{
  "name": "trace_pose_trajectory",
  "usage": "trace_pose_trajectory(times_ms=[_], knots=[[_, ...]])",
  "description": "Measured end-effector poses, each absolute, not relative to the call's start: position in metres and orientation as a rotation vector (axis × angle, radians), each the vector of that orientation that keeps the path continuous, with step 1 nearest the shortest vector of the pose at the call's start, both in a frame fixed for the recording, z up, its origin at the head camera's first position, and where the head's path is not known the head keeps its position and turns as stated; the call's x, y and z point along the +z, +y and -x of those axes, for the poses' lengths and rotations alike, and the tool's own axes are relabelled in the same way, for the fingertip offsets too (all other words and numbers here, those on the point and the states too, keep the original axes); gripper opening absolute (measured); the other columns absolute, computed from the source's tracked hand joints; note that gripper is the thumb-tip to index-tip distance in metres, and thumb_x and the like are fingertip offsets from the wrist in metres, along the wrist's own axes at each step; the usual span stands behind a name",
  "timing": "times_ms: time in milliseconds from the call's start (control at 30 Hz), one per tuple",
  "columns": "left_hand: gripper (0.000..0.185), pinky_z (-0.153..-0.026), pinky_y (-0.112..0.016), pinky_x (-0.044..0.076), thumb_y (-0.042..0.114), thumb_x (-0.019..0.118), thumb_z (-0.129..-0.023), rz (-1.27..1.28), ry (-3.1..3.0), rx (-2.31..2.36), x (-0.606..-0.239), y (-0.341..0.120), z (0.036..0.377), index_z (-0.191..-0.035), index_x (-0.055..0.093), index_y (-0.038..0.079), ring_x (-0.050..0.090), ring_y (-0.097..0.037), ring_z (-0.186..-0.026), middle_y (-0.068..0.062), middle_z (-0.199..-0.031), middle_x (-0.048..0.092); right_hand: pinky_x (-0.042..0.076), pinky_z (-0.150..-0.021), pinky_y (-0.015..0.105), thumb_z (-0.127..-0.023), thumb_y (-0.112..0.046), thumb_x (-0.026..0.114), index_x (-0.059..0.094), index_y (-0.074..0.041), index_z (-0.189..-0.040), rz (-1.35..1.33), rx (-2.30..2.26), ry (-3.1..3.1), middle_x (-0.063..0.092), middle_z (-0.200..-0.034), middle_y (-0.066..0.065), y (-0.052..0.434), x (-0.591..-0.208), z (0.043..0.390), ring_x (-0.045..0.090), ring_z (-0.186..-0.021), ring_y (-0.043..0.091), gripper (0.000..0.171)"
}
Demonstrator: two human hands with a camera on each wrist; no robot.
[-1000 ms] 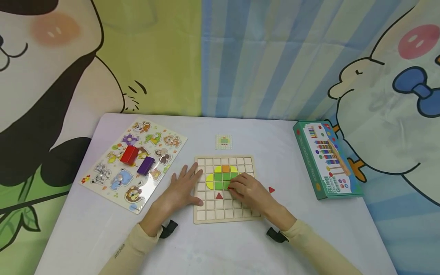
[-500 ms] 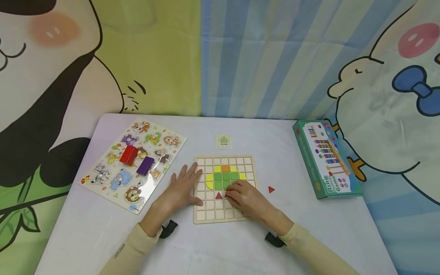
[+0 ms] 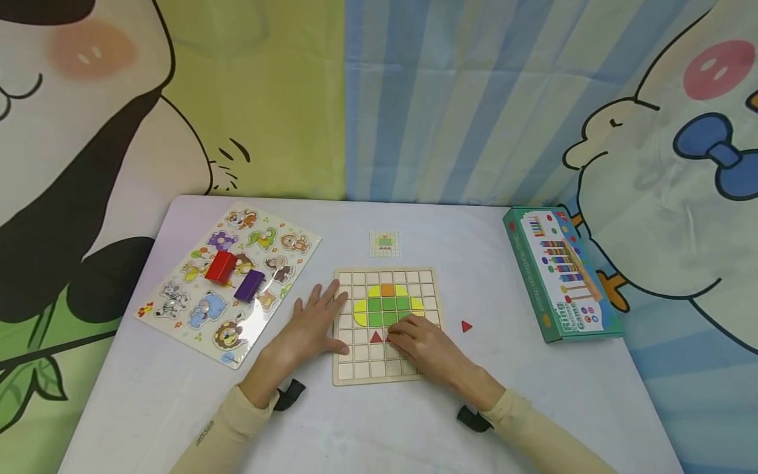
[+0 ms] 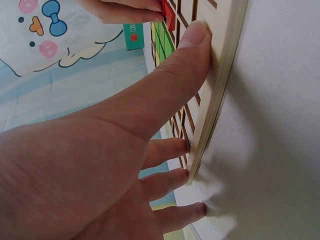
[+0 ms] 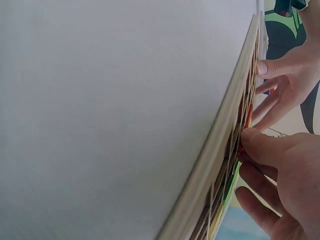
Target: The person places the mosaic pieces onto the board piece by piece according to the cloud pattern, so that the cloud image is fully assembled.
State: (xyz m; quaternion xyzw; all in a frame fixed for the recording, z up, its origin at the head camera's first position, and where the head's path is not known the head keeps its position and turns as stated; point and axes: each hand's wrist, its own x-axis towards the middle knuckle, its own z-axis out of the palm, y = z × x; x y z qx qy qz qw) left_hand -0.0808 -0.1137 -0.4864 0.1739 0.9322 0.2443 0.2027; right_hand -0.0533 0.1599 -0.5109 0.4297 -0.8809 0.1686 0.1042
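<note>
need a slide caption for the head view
Left hand lies flat on the edge of the wooden grid board; right hand sets a red piece beside the red triangle.

A pale table is standing against a cartoon backdrop: yellow-green at left, blue stripes in the middle, a white duck showing at right.

Wooden grid board lying flat, centre-near; green-yellow tile pattern at its far-centre; red triangle just nearer.
</note>
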Motion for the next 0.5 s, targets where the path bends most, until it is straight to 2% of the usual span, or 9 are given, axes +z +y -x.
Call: trace_pose_trajectory(times_ms=[233, 500], knots=[[0.108, -0.117, -0.077, 0.008, 0.036, 0.089, -0.073, -0.482, 2.601, 0.690, -0.4849, -0.1136, 0.0798, -0.159, 0.031, 0.005, 0.004, -0.048, -0.155, -0.016, -0.171, 0.007, 0.057, -0.086, 0.029, -0.085, -0.013, 0.083, 0.081, -0.014, -0.102, -1.179, 0.468, -2.587, 0.073, -0.101, 0.000, 0.1605, -0.5156, 0.0491, 0.065, -0.097, 0.016, 0.017], [0.108, -0.117, -0.077, 0.007, 0.035, 0.089, -0.074, -0.482, 2.593, 0.708, -0.4837, -0.1141, 0.0796, -0.159, 0.031, 0.005, 0.004, -0.048, -0.155, -0.017, -0.171, 0.007, 0.056, -0.085, 0.029, -0.085, -0.010, 0.081, 0.080, -0.009, -0.104, -1.227, 0.419, -2.524, 0.075, -0.100, 0.001, 0.1629, -0.5164, 0.0468, 0.066, -0.096, 0.019, 0.019]])
